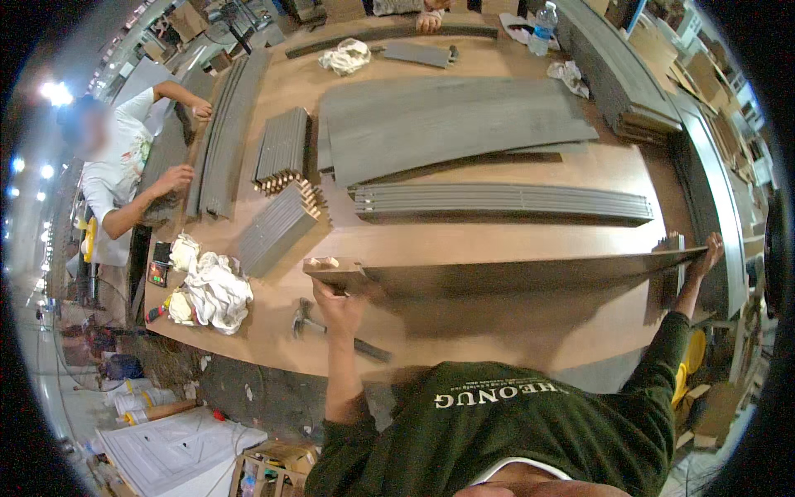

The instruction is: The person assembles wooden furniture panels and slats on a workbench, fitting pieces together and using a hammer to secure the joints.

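Across the near side of the table I hold a long dark wooden panel (513, 276) by its two ends. My left hand (341, 305) grips the left end from below, where a short block (335, 272) with pale wooden dowels shows. At the far right my right hand (708, 253) is closed round the other end. Beneath my left forearm lies a hammer (368, 349), its head to the left. A bundle of grey slats (505, 201) lies just beyond the panel. Some of my left fingers are hidden under the block.
Wide grey boards (447, 124) lie mid-table, with short dowelled slat stacks (277, 228) to their left. White rags (217, 290) sit at the left edge. A co-worker (124, 157) handles long slats (230, 137); another hand (428, 21) and a water bottle (543, 29) are at the back.
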`<state>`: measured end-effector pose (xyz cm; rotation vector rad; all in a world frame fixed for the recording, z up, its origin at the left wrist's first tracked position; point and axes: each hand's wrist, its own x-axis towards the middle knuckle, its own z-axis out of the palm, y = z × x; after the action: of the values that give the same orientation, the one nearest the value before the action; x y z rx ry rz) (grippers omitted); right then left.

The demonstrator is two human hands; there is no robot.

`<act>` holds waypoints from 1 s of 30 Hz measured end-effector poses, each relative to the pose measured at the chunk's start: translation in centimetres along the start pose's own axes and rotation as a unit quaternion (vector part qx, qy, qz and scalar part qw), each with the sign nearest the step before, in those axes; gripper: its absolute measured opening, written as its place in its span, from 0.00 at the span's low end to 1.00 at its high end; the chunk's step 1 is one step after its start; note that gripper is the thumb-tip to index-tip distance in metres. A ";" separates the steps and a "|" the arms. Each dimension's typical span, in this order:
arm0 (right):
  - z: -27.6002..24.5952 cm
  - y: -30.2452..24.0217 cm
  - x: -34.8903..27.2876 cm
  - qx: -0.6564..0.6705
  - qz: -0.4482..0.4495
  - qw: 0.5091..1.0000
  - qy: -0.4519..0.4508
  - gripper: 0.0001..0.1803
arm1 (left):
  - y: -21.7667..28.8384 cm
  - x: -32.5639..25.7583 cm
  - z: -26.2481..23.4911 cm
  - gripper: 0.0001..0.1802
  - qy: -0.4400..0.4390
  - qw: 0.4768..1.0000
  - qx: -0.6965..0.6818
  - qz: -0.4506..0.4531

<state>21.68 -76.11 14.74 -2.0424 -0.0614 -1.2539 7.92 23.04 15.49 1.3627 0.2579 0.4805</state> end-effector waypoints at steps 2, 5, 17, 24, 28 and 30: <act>4.0 -0.3 -4.7 -0.093 0.004 0.996 -0.016 0.22 | 0.5 -1.2 1.3 0.39 0.017 0.996 0.088 0.023; 4.4 -2.5 -5.7 -0.067 -0.001 0.998 0.004 0.22 | -0.6 -0.9 0.2 0.38 -0.001 0.948 0.217 0.233; 2.3 -4.1 -1.5 -0.166 -0.040 0.985 0.032 0.21 | 4.3 -1.4 4.3 0.30 -0.095 0.991 0.003 0.094; 11.3 -22.2 -1.3 0.016 0.050 0.993 0.109 0.26 | 6.5 -1.9 6.3 0.39 -0.015 0.963 0.144 0.229; 26.4 -51.2 -6.3 0.191 -0.033 0.979 -0.061 0.23 | 5.5 -2.3 5.2 0.36 0.008 0.987 0.083 0.135; 31.5 -62.0 -9.3 0.224 -0.089 0.951 -0.196 0.23 | 6.3 -2.7 6.2 0.32 -0.001 0.991 0.087 0.103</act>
<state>16.30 -8.72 33.50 -1.8743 -0.6687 -0.8181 7.20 17.14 22.56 1.5694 0.1604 0.6414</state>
